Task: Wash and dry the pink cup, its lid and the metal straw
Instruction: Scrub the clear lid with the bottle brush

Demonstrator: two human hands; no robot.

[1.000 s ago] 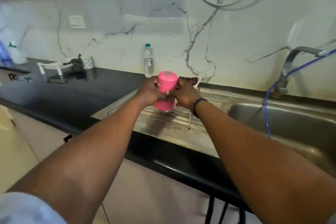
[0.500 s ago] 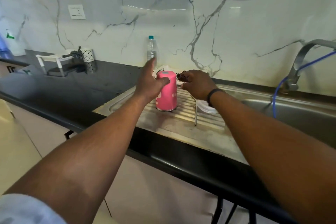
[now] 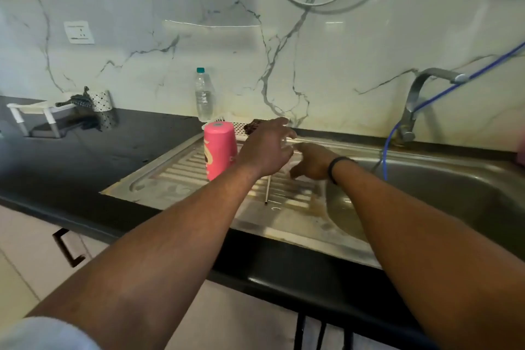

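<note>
The pink cup [image 3: 220, 150] stands upside down on the ribbed steel drainboard [image 3: 176, 179]. My left hand [image 3: 267, 150] hovers just right of the cup with its fingers spread, not touching it. My right hand [image 3: 309, 162] reaches down onto the drainboard beside the left hand, palm down. A clear blurred glint shows between the two hands, and I cannot tell whether it is the lid or whether either hand holds it. The metal straw [image 3: 267, 192] lies on the drainboard, its far end hidden under my left hand.
A water bottle [image 3: 204, 96] stands at the wall behind a white basket [image 3: 227, 122] with a dark scrubber. The sink basin [image 3: 440, 196], faucet [image 3: 417, 99] and blue hose [image 3: 393, 133] are to the right. A white rack [image 3: 31, 116] sits far left on the black counter [image 3: 85, 156].
The pink cup was set down upside down on the drainboard and both hands let go of it. Both hands have moved right, away from the cup.
</note>
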